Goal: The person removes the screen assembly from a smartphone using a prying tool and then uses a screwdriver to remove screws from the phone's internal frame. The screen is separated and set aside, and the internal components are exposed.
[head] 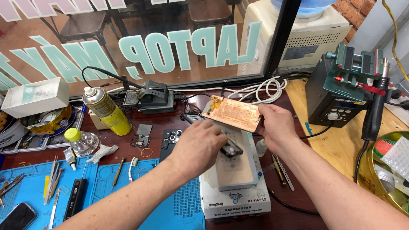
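You are at the lifting-off stage: the copper-coloured phone panel [231, 113] is raised at its far end and tilted above the white heating platform [233, 173], which sits on the dark red worktop [297, 229] beside the blue silicone mat [167, 214]. Your right hand [275, 127] pinches the panel's right edge, its grip narrow and closed on that edge, thumb on top and fingers beneath. Your left hand [197, 146] lies knuckles-up over the platform, fingers curled down toward the near edge of the panel and a dark part [231, 150] lying on the pad; whether it holds a tool or only presses you cannot tell from here, since the fingertips are hidden. As a judgement, the next move calls for a slow, even lift with the right hand while the left steadies what stays on the pad, keeping the thin panel from bending. The yellow spray can [107, 110] and hot-air station [345, 87] stand well apart.
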